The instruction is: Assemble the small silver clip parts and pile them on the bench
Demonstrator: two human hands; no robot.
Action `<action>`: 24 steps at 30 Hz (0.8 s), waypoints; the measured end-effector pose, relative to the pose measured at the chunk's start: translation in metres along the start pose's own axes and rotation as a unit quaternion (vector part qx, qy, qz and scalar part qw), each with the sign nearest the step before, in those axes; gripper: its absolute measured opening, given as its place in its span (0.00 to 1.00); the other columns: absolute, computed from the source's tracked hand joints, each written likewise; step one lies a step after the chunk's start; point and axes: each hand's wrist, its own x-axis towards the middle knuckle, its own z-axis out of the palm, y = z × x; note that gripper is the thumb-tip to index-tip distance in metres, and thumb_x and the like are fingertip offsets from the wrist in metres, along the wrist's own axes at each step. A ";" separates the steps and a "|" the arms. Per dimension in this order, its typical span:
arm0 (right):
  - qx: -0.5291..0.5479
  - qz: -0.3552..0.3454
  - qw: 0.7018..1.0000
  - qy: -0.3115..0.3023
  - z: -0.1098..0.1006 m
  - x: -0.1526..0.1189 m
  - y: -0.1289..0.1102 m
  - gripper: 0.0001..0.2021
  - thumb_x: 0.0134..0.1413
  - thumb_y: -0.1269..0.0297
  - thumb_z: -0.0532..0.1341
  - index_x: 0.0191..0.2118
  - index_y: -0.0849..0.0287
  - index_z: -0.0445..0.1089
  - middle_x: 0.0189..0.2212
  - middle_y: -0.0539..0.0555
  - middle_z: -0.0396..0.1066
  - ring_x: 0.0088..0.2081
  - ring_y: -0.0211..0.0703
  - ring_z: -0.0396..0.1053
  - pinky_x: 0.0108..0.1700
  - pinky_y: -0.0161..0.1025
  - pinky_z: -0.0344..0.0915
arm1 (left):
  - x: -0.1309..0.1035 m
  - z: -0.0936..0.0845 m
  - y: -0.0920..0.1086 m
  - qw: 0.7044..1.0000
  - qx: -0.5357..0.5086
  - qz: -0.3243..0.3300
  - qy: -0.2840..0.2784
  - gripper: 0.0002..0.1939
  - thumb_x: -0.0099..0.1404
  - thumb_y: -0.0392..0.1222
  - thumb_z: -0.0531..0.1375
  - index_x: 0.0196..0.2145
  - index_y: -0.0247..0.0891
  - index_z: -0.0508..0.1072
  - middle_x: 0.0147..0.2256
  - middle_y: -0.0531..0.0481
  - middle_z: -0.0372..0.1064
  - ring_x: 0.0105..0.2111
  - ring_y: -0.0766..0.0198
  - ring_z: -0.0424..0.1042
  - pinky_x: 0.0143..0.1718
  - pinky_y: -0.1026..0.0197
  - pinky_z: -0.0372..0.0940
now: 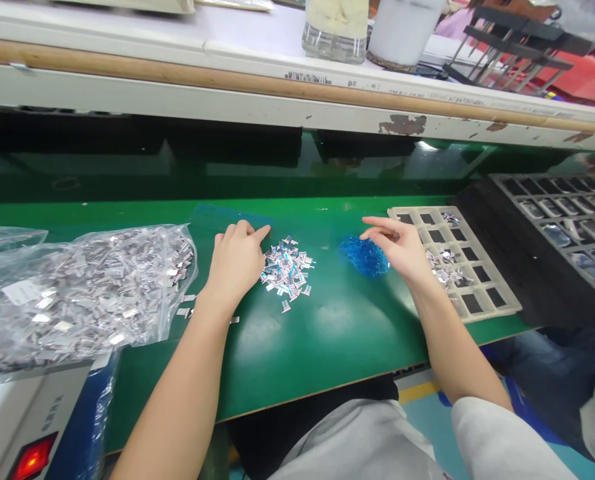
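Note:
My left hand point(237, 257) rests back-up on the green bench, its fingers curled under and the thumb out to the right. Whatever those fingers hold, if anything, is hidden. Just behind it lies a clear blue ruler-like strip point(222, 215); I cannot tell whether the hand touches it. Beside the hand on the right is a loose pile of small silver metal pieces point(288, 270), some with blue film on them. My right hand point(400, 247) hovers at a tangled heap of thin blue film strips point(364, 257), fingers stretched left and slightly apart, with nothing visible in them.
A clear bag point(112, 287) full of small metal pieces lies at left, above a device with a red lit switch point(33, 459). A pale compartment tray point(492, 283) stands at right, beside a black tray point(572, 220). Jars point(334, 33) stand on the shelf.

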 end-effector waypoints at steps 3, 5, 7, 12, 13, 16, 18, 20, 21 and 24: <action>-0.065 -0.022 0.998 -0.002 0.002 -0.001 0.002 0.13 0.64 0.61 0.63 0.51 0.54 0.81 0.34 0.55 0.83 0.41 0.55 0.77 0.49 0.53 0.70 | 0.000 0.001 -0.001 1.000 0.003 0.001 0.002 0.30 0.72 0.30 0.48 0.67 0.38 0.73 0.50 0.33 0.71 0.51 0.41 0.71 0.50 0.42 0.66; -0.127 -0.066 0.990 -0.012 0.005 -0.002 0.005 0.14 0.67 0.62 0.61 0.54 0.52 0.79 0.35 0.55 0.83 0.43 0.57 0.75 0.51 0.55 0.68 | 0.000 0.003 -0.001 1.000 0.006 0.004 0.005 0.30 0.72 0.30 0.47 0.66 0.37 0.74 0.49 0.33 0.71 0.51 0.41 0.71 0.49 0.42 0.66; -0.206 -0.124 0.970 -0.036 0.009 -0.004 0.007 0.17 0.68 0.64 0.59 0.59 0.51 0.75 0.37 0.55 0.83 0.47 0.60 0.72 0.56 0.58 0.64 | 0.000 0.004 -0.002 1.000 0.007 0.005 0.007 0.30 0.72 0.30 0.48 0.66 0.37 0.74 0.49 0.33 0.71 0.51 0.41 0.71 0.49 0.42 0.66; -0.334 -0.206 0.915 -0.093 0.013 -0.008 0.009 0.23 0.67 0.70 0.55 0.65 0.54 0.69 0.41 0.56 0.83 0.49 0.62 0.69 0.57 0.62 0.63 | 0.000 0.003 -0.002 1.000 0.008 0.003 0.008 0.30 0.71 0.30 0.49 0.66 0.38 0.74 0.49 0.33 0.71 0.51 0.41 0.71 0.50 0.43 0.65; -0.334 -0.213 0.914 -0.083 0.012 -0.008 0.009 0.23 0.66 0.71 0.56 0.64 0.54 0.70 0.40 0.55 0.84 0.48 0.61 0.70 0.56 0.62 0.64 | 0.000 0.003 -0.002 1.000 0.008 0.002 0.008 0.30 0.71 0.30 0.49 0.66 0.38 0.74 0.49 0.33 0.71 0.52 0.41 0.71 0.50 0.43 0.65; -0.292 -0.216 0.931 -0.026 0.008 -0.005 0.009 0.22 0.63 0.72 0.57 0.60 0.51 0.73 0.38 0.52 0.84 0.46 0.59 0.72 0.55 0.60 0.68 | 0.000 0.003 -0.002 1.000 0.009 0.001 0.008 0.31 0.70 0.29 0.49 0.66 0.38 0.74 0.49 0.33 0.70 0.51 0.41 0.71 0.50 0.43 0.65; -0.254 -0.203 0.946 -0.006 0.006 -0.003 0.010 0.20 0.62 0.72 0.59 0.57 0.50 0.74 0.37 0.51 0.83 0.46 0.57 0.74 0.54 0.58 0.70 | 0.000 0.003 -0.002 1.000 0.009 0.003 0.010 0.31 0.70 0.29 0.49 0.66 0.38 0.74 0.49 0.33 0.70 0.51 0.41 0.71 0.49 0.42 0.65; -0.219 -0.185 0.958 -0.008 0.004 0.000 0.012 0.20 0.60 0.72 0.60 0.55 0.50 0.75 0.38 0.51 0.83 0.45 0.55 0.76 0.53 0.56 0.72 | 0.000 0.004 -0.002 1.000 0.008 0.004 0.011 0.30 0.70 0.29 0.49 0.66 0.37 0.74 0.49 0.33 0.70 0.51 0.40 0.71 0.49 0.42 0.66; -0.203 -0.177 0.963 -0.014 0.003 0.000 0.013 0.19 0.59 0.72 0.61 0.55 0.50 0.75 0.39 0.51 0.82 0.44 0.54 0.76 0.52 0.54 0.73 | 0.000 0.004 -0.002 1.000 0.007 0.004 0.011 0.30 0.70 0.29 0.49 0.66 0.37 0.74 0.49 0.33 0.70 0.51 0.40 0.71 0.49 0.41 0.66; -0.165 -0.155 0.974 -0.025 0.002 0.002 0.015 0.17 0.58 0.71 0.62 0.52 0.51 0.76 0.38 0.51 0.80 0.40 0.50 0.77 0.49 0.51 0.73 | 0.000 0.004 -0.002 1.000 0.004 0.005 0.011 0.30 0.71 0.29 0.48 0.65 0.37 0.75 0.49 0.32 0.71 0.51 0.40 0.70 0.49 0.41 0.66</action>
